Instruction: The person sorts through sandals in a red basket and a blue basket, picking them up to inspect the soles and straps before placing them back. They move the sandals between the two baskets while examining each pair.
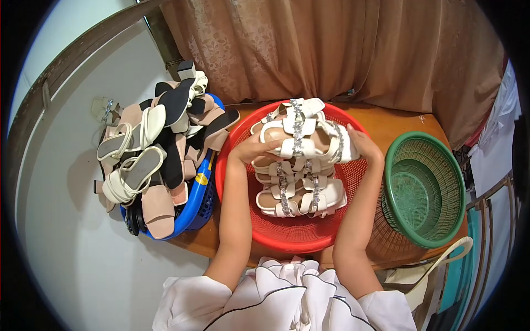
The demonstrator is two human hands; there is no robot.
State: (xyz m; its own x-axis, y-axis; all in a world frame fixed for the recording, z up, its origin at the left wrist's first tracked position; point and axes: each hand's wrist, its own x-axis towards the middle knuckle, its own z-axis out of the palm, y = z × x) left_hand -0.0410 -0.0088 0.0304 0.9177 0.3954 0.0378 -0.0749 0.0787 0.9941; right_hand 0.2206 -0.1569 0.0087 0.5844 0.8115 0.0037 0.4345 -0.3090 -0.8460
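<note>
Hands (256, 149) (364, 145) hold white sandals (287, 147); yellow sticker (202, 179) on blue basket (191, 212) unreadable.

White sandals with silvery embellished straps (284, 190), stacked in rows inside a red mesh basket (292, 238)

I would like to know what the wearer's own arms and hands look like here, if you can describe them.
The left hand and right hand are ungloved, with no watch or bracelet visible. The forearms are bare; loose, short white sleeves cover the upper arms.
</note>
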